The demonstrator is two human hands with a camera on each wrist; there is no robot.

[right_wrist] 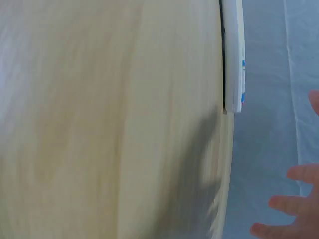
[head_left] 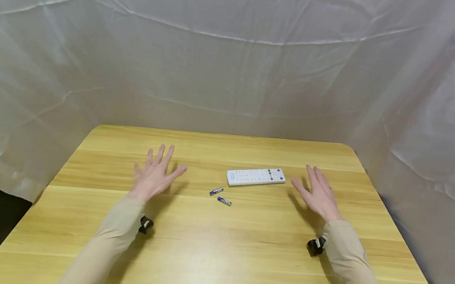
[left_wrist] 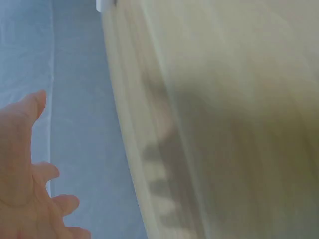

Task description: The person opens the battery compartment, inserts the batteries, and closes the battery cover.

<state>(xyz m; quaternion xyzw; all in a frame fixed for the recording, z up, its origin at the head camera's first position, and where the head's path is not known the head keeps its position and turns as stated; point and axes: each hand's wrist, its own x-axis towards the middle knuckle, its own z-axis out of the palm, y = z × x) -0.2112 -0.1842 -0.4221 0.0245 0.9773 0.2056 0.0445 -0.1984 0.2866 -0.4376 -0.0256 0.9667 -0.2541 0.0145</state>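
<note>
A white remote control point(head_left: 256, 176) with coloured buttons at its right end lies on the table between my hands. Two small blue-and-silver batteries, an upper battery point(head_left: 216, 191) and a lower battery point(head_left: 224, 201), lie apart just in front of its left end. To their left, my left hand point(head_left: 151, 176) is held over the table with its fingers spread, holding nothing. My right hand point(head_left: 318, 197), also empty with fingers extended, is just right of the remote without touching it. In the right wrist view, the side of the remote point(right_wrist: 233, 59) shows near the table edge.
The light wooden table point(head_left: 204, 246) has rounded far corners. A pale, creased cloth point(head_left: 231, 80) hangs behind it and along both sides. Small black devices, a left one point(head_left: 146, 225) and a right one point(head_left: 315, 246), are strapped at the wrists.
</note>
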